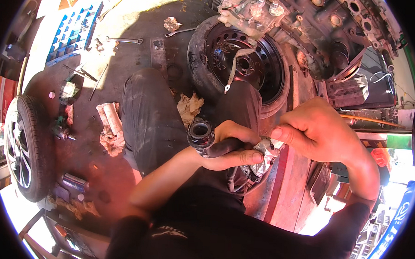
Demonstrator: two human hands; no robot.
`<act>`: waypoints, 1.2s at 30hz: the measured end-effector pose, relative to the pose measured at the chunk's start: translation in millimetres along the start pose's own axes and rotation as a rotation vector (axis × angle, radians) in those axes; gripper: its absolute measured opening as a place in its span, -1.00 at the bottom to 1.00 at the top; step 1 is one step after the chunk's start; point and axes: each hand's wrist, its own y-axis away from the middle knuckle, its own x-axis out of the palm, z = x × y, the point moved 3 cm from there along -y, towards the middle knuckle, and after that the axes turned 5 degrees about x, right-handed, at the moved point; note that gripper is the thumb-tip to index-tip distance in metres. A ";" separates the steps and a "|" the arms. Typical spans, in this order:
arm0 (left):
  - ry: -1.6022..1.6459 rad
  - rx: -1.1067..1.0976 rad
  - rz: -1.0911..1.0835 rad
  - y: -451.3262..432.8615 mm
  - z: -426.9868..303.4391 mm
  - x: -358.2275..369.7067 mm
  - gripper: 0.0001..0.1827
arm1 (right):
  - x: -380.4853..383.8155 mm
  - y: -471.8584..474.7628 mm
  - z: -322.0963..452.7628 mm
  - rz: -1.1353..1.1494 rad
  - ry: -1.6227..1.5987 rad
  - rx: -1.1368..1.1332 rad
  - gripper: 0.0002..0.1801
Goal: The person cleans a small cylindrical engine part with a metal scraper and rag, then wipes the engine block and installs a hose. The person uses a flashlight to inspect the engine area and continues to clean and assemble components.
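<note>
My left hand (231, 148) grips a black rubber hose (224, 148) whose open, ringed end points up beside my wrist. At the hose's other end is a part wrapped in crumpled silver foil (262, 159), with my left thumb resting on it. My right hand (301, 133) pinches the upper edge of this foil-covered end between thumb and curled fingers. Both hands are above my right thigh, close together. What lies inside the foil is hidden. Crumpled brown paper (189, 108) sits between my knees, just beyond the hose.
A black steel wheel with tyre (245, 63) lies beyond my knees, a greasy engine (302, 29) at upper right. An alloy wheel (26, 149) stands at left. Around the floor are combination wrenches (126, 40), a blue divided tray (74, 33), a cordless power tool (63, 128) and a spray can (75, 182).
</note>
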 end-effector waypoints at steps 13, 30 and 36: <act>0.004 0.051 -0.024 5.7 4.5 -1.9 -0.70 | 3.5 -0.5 12.7 -0.176 -0.198 -0.044 -0.85; 0.323 -0.132 -0.366 23.3 13.4 -4.4 -0.73 | 12.1 -4.7 3.7 -0.121 -0.313 0.181 -0.63; 0.306 -0.104 -0.427 22.8 20.7 -4.1 -0.66 | 121.4 9.0 -19.0 -0.560 -0.372 0.071 -0.60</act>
